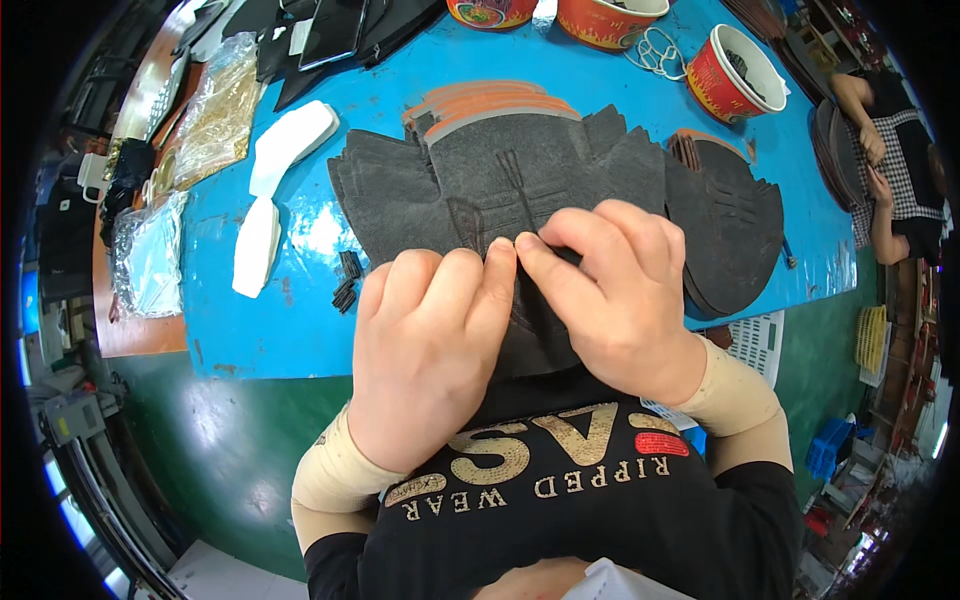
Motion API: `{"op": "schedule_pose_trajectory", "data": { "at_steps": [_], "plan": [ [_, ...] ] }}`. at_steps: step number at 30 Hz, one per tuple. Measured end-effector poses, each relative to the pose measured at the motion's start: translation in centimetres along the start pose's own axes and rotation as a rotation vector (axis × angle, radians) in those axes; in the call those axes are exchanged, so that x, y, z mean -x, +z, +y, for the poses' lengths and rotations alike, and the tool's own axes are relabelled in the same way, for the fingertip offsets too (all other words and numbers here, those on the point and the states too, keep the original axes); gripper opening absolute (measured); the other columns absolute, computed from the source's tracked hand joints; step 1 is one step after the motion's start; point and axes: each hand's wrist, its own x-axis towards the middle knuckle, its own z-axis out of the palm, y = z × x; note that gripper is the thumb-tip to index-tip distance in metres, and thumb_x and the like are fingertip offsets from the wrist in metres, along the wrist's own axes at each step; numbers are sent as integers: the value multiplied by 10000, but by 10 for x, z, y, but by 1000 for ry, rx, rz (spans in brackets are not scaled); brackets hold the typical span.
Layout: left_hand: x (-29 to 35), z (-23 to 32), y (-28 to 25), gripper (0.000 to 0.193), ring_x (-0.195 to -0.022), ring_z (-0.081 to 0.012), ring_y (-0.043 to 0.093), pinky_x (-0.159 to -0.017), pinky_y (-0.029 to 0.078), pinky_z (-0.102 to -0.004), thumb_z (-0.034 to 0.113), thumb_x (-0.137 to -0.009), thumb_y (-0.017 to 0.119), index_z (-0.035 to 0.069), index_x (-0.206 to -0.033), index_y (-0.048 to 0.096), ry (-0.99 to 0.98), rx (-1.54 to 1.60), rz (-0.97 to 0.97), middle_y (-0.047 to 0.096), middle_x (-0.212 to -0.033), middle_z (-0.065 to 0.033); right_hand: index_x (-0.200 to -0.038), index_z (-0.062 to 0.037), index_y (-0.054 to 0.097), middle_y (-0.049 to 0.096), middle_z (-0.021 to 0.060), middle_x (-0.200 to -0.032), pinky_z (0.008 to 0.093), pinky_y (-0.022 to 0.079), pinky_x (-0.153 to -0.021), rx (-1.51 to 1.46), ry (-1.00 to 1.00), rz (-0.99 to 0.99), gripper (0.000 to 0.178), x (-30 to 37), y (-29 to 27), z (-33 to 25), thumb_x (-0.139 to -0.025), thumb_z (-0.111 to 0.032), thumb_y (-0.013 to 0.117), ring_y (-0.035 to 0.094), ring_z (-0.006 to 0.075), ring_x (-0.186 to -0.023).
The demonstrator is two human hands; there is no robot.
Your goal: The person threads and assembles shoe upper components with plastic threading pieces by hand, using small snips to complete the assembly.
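"How are the hands set?"

"The left hand [430, 335] and right hand [620, 295] nearly meet at the thumb tips, fingers curled; I can't tell what, if anything, they pinch."

"Why so close?"

"Probably to work one small spot evenly on the sheet [540, 345]."

"Where's that?"

"Beneath the thumbs, by the table's [290, 345] near edge. It's black, soft-looking, creased."

"Beyond it?"

"A pile [390, 190]: charcoal, jagged-sided, orange at its far end. Black strips [345, 282] lie left, likely for easy reach."
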Motion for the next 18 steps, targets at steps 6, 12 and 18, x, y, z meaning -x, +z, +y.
{"op": "schedule_pose_trajectory", "data": {
  "at_steps": [6, 12, 18],
  "plan": [
    [7, -1, 2, 388, -801, -194, 525, -707, 415, -317, 87, -705, 610, 10, -1083, 646, 6, 9, 62, 537, -867, -35, -999, -82, 689, 582, 76, -1055, 351, 400, -836, -228, 216, 168, 414, 12, -5, 9, -628, 80, 603, 525, 259, -954],
    [11, 8, 1, 341, -802, -223, 539, -737, 409, -340, -7, -740, 682, 15, -1079, 656, -88, 42, 143, 550, -849, -55, -983, -58, 679, 584, 102, -1050, 362, 422, -839, -351, 357, 168, 430, 21, -9, 13, -615, 137, 571, 528, 286, -956],
    [9, 11, 2, 351, -817, -201, 533, -736, 411, -325, 36, -702, 647, 5, -1051, 662, -108, -15, 80, 538, -872, -43, -968, -68, 683, 608, 52, -1019, 352, 395, -822, -287, 284, 122, 369, 21, -4, 17, -632, 77, 630, 528, 266, -944]
  ]
}}
